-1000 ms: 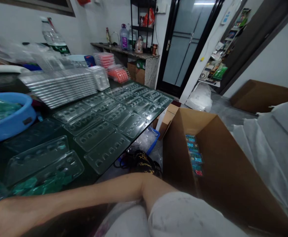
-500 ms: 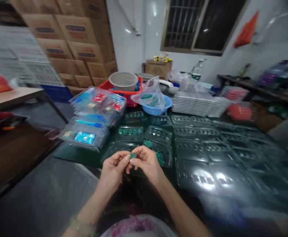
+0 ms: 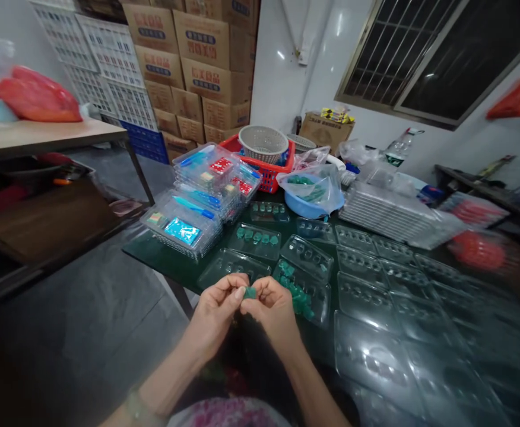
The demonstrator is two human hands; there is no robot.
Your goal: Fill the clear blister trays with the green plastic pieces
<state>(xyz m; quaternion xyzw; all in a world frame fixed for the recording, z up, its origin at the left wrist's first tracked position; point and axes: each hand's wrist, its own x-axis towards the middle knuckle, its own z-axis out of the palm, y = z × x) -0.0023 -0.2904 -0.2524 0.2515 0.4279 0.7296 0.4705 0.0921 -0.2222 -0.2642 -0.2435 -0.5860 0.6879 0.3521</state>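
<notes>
So on the head cam I've got two bare hands, left hand (image 3: 218,307) and right hand (image 3: 272,306), both on the near side of the blue basin (image 3: 305,205). Fingers on both are closed in a pinch on one small green piece (image 3: 250,293), so it sits between the hands, closer to the camera than the basin.

Left of the basin I count five green bits in a row in the near tray (image 3: 260,249), and the far tray (image 3: 272,219) looks like five too. One heap of loose pieces (image 3: 301,298) lies nearer than the basin, just beside the right hand; too jumbled to count.

Room-wise, the dark green table's edge (image 3: 148,256) is well left of the basin, with a gap of grey floor (image 3: 108,332) past it. Nearer and right of the basin it's tight: clear trays (image 3: 367,299) almost edge to edge, too blurry for a full count.

Trays are thin, shiny plastic, rounded corners, moulded pockets. The basin's round and smooth with a crinkly clear bag (image 3: 326,182) in it. Behind and left of it, one red basket (image 3: 271,178) carries a round mesh strainer (image 3: 264,144).
</notes>
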